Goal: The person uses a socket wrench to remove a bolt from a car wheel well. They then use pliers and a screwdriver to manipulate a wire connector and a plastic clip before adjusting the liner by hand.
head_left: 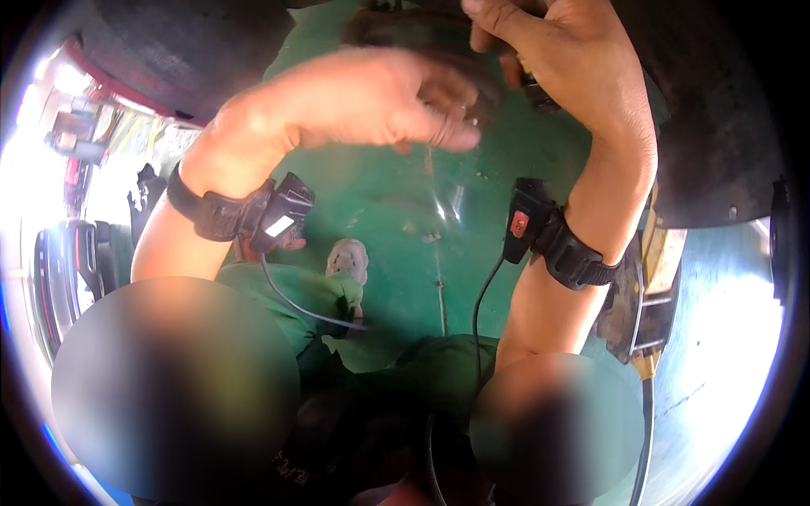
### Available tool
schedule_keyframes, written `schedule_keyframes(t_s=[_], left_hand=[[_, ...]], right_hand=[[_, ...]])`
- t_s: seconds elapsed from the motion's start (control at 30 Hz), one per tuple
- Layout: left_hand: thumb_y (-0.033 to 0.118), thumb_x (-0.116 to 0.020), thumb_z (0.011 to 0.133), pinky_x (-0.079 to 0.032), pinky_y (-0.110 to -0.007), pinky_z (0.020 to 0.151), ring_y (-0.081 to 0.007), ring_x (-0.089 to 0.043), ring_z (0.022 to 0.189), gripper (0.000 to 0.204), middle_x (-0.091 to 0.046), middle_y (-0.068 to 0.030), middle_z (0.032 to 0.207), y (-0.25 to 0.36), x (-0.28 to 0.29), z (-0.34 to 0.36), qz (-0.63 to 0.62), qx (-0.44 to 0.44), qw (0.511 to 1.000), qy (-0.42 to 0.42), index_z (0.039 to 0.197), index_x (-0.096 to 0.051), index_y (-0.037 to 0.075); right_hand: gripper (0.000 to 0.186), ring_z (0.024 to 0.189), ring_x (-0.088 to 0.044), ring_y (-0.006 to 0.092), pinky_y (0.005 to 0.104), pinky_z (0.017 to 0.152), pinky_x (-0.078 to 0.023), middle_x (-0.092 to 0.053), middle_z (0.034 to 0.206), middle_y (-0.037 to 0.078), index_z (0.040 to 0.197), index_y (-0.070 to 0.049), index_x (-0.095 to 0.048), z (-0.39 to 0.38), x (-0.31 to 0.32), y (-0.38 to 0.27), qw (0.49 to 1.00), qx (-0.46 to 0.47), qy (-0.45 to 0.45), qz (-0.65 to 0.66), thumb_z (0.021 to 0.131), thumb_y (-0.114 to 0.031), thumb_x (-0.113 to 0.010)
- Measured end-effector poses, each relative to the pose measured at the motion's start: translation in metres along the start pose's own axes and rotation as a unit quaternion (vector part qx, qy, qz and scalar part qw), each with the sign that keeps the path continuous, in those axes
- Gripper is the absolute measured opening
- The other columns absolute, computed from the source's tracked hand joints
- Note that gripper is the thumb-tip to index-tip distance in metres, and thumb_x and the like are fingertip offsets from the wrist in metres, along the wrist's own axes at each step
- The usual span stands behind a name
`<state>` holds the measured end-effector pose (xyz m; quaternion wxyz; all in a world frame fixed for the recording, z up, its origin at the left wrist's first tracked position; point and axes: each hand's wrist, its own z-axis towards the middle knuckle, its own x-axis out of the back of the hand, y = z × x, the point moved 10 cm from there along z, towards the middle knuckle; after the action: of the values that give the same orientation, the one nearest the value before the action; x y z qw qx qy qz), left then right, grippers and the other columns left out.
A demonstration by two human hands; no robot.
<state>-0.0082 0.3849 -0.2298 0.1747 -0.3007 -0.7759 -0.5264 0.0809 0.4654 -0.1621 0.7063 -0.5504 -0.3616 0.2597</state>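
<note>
My left hand (359, 97) is raised near the top centre, blurred by motion, its fingers curled toward the thumb. At its fingertips shows a small pale speck (474, 122), too small to name. Higher and to the right, my right hand (582, 63) has bent fingers around a dark object (541, 94) with a yellowish part. Most of that object is hidden behind the palm, so its kind is unclear. The two hands are apart. Each forearm carries a black strap with a boxy device, the left device (287, 211) and the right device (529, 215), with cables trailing down.
Dark curved panels hang at the upper left (177, 51) and right (717, 126), close to my hands. A yellow and black piece of equipment (645, 304) with a hose stands right. Below lies the green floor (396, 219), with a pale shoe (348, 260) on it.
</note>
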Motion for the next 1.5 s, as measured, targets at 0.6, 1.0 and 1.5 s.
schedule_keyframes(t_s=[0.6,1.0,1.5], left_hand=[[0.035,-0.066,0.100,-0.056,-0.030,0.078,-0.0168,-0.069,0.090,0.035,-0.072,-0.0095,0.108,-0.024,0.020,-0.032,-0.239,-0.022,0.970,0.043,0.115,-0.064,0.003],[0.035,-0.069,0.099,-0.045,-0.024,0.077,-0.0076,-0.060,0.088,0.035,-0.072,-0.0002,0.097,-0.015,0.010,0.006,-0.300,-0.147,0.942,0.023,0.112,-0.075,0.003],[0.025,-0.061,0.105,-0.045,-0.022,0.074,-0.0069,-0.056,0.081,0.029,-0.066,0.0019,0.087,0.041,0.176,-0.113,-0.260,-0.316,0.862,0.298,0.118,-0.072,0.001]], right_hand=[[0.029,0.070,-0.066,0.0198,0.0375,0.068,-0.051,-0.069,0.076,0.017,0.100,0.001,-0.073,-0.008,-0.002,0.053,0.975,0.131,-0.050,-0.170,0.093,-0.027,-0.072],[0.036,0.103,-0.070,0.0229,0.0371,0.087,-0.055,-0.075,0.109,0.012,0.118,-0.005,-0.072,-0.046,-0.067,0.189,0.931,-0.228,-0.237,-0.158,0.090,-0.027,-0.075],[0.032,0.059,-0.039,0.0020,0.0185,0.051,-0.030,-0.052,0.074,-0.005,0.102,-0.002,-0.064,0.053,-0.099,-0.067,0.941,0.170,0.020,0.292,0.109,-0.031,-0.053]])
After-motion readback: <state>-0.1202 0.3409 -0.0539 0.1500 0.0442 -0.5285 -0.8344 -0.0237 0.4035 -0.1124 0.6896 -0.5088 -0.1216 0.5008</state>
